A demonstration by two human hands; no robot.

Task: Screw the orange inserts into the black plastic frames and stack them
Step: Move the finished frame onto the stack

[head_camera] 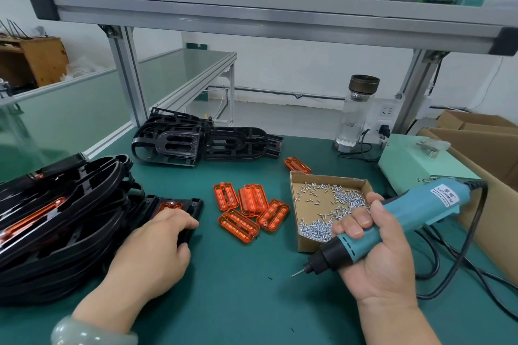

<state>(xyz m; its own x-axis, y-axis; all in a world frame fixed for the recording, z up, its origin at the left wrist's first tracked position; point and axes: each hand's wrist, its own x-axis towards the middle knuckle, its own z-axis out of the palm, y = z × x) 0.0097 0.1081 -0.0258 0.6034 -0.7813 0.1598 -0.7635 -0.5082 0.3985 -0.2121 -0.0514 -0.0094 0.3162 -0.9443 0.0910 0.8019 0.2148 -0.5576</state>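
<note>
Black frame [195, 203] at nine o'clock, half hidden under my left hand [157, 245] gripping it; right hand [378, 260] clasps the screwdriver [417, 213].

Surface [238, 288]: green mat, matt and smooth.
Black frames [56, 227]: moulded plastic, semi-gloss, ribbed.
Orange inserts [252, 200]: translucent plastic, glossy, ridged inside.
Tray [294, 204]: brown cardboard, matt, raw cut edges.
Screws [316, 228]: bright silvery metal, shiny.
Screwdriver [406, 216]: teal plastic body, matt; black plastic collar; bare metal bit; white printed label.
Bottle [353, 120]: clear, glass-like wall; dark cap with a dull metallic sheen.
Shelf frame [252, 17]: grey extruded aluminium, satin; black plastic end caps.
Bracelet [84, 330]: pale green, polished, stone-like.
</note>
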